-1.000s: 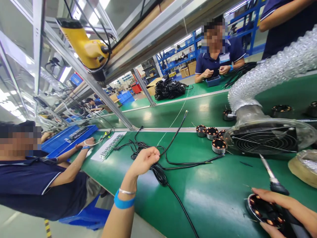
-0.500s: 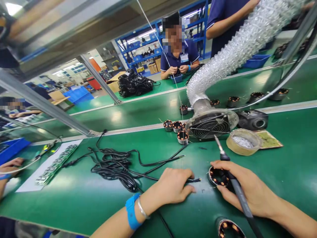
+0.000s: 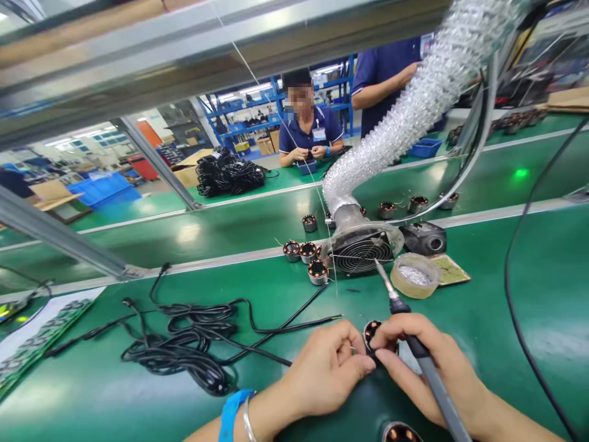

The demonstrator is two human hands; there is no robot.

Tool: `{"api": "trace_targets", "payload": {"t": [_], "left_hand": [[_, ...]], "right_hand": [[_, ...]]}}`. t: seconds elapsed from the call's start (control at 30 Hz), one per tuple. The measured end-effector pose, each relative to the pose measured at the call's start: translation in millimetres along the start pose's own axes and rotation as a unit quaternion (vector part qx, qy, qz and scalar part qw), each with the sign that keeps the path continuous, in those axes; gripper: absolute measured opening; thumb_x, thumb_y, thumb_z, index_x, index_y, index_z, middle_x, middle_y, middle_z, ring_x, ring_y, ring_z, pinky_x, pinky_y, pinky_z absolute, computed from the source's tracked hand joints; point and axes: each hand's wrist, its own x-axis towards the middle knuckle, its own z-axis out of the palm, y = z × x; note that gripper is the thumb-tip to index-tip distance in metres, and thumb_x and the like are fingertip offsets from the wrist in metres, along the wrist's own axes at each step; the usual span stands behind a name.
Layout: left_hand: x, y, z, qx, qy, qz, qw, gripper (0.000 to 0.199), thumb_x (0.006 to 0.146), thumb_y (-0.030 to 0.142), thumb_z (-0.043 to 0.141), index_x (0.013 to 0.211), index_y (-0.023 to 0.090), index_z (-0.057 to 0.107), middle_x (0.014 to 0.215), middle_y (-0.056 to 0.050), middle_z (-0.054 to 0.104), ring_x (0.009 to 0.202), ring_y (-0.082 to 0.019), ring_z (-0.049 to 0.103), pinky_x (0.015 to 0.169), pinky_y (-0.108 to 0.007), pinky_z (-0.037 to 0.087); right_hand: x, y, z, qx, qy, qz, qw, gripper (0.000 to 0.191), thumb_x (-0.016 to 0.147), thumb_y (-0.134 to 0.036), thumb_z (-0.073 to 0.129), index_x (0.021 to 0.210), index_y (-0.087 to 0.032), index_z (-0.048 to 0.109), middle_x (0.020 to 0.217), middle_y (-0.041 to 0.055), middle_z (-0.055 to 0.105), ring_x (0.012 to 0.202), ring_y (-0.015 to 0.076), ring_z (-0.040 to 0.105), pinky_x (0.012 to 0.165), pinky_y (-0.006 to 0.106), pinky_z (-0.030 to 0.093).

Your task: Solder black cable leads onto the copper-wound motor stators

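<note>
Crinkled, shiny metallic duct point(image 3: 396, 116); smooth, semi-glossy green tabletop point(image 3: 483, 307); glossy black cables point(image 3: 184, 344); matt brown cardboard point(image 3: 53, 193).

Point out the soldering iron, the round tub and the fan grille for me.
Soldering iron point(image 3: 432, 373), head view: on its dark handle.
Round tub point(image 3: 408, 288), head view: on its front wall.
Fan grille point(image 3: 362, 253), head view: near its centre.

Held stator point(image 3: 370, 332) was partly covered by right hand point(image 3: 437, 362) | black cable point(image 3: 264, 352) was partly hidden by left hand point(image 3: 326, 365) | nearest stator point(image 3: 400, 432), soldering iron point(image 3: 432, 374) were cropped below | standing person's point(image 3: 375, 77) head was hidden
</note>
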Motion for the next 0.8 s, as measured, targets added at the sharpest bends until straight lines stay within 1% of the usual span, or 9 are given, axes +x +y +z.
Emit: {"api": "trace_targets", "payload": {"t": [0.1,0.17,0.23,0.33,0.4,0.47,0.57,0.7,0.8], "left_hand": [[6,1,-11.5,0.037,-0.003,0.069,0.997,0.023,0.093,0.035,0.053,0.084,0.017,0.063,0.063,0.004,0.048,0.06,-0.011,0.041,0.058,-0.023,0.032],[7,1,-19.4,0.076,-0.003,0.13,0.989,0.034,0.099,0.037,0.04,0.086,0.017,0.065,0.075,0.0,0.054,0.073,-0.014,0.048,0.07,-0.025,0.037],[7,-3,-21.6,0.076,-0.016,0.162,0.984,0.043,0.101,0.043,0.035,0.081,0.017,0.063,0.082,-0.003,0.054,0.082,-0.016,0.05,0.077,-0.027,0.039],[6,-17,-13.5,-0.06,-0.085,0.114,0.988,0.048,0.097,0.058,0.034,0.084,0.017,0.055,0.082,-0.004,0.054,0.068,-0.013,0.053,0.062,-0.024,0.042],[6,-26,-4.6,-0.155,-0.095,0.065,0.981,0.047,0.095,0.062,0.037,0.089,0.017,0.051,0.071,0.0,0.054,0.049,-0.009,0.044,0.047,-0.021,0.033],[7,-32,3.0,-0.201,-0.042,0.053,0.977,0.045,0.094,0.06,0.043,0.085,0.017,0.049,0.059,0.005,0.045,0.045,-0.007,0.033,0.045,-0.02,0.025],[7,-34,8.8,-0.24,0.051,0.054,0.968,0.044,0.092,0.06,0.049,0.078,0.018,0.047,0.056,0.008,0.034,0.051,-0.008,0.027,0.049,-0.02,0.023],[8,-34,8.2,-0.284,0.08,0.042,0.954,0.043,0.091,0.061,0.049,0.083,0.019,0.044,0.06,0.008,0.03,0.053,-0.009,0.023,0.05,-0.022,0.022],[9,-37,2.9,-0.244,0.081,0.042,0.965,0.041,0.093,0.059,0.046,0.083,0.02,0.043,0.065,0.007,0.033,0.057,-0.01,0.026,0.053,-0.022,0.025]], "right_hand": [[4,1,5,-0.009,0.0,-0.009,1.0,0.022,0.09,-0.01,0.054,0.107,-0.024,0.052,0.087,-0.0009,0.066,0.073,0.0098,0.066,0.068,0.017,0.055],[9,0,8,-0.009,0.007,-0.046,0.999,0.025,0.089,-0.007,0.054,0.107,-0.024,0.053,0.087,0.0002,0.066,0.075,0.0113,0.067,0.069,0.019,0.056],[15,-4,12,-0.006,0.007,-0.096,0.995,0.028,0.088,-0.004,0.052,0.108,-0.023,0.052,0.086,0.0012,0.066,0.075,0.0127,0.066,0.069,0.022,0.056],[23,-8,18,-0.014,0.007,-0.135,0.991,0.029,0.087,0.0,0.048,0.106,-0.021,0.05,0.086,0.0024,0.066,0.069,0.0119,0.064,0.066,0.023,0.056],[25,-9,24,-0.027,0.035,-0.13,0.99,0.027,0.087,-0.001,0.048,0.105,-0.021,0.05,0.09,0.0038,0.066,0.07,0.0119,0.063,0.066,0.023,0.056],[24,-7,30,-0.038,0.073,-0.111,0.991,0.026,0.087,-0.003,0.049,0.106,-0.021,0.051,0.092,0.0046,0.064,0.071,0.0123,0.063,0.065,0.023,0.057],[21,-2,41,-0.036,0.11,-0.082,0.99,0.029,0.087,-0.004,0.051,0.111,-0.021,0.05,0.096,0.005,0.06,0.068,0.0115,0.061,0.061,0.023,0.056],[15,3,54,-0.042,0.129,-0.077,0.988,0.036,0.086,-0.002,0.054,0.117,-0.019,0.048,0.098,0.0051,0.059,0.076,0.0125,0.065,0.071,0.024,0.058],[10,3,55,-0.052,0.115,-0.078,0.989,0.036,0.086,-0.003,0.054,0.117,-0.019,0.048,0.098,0.0051,0.059,0.078,0.013,0.065,0.071,0.023,0.058]]}}
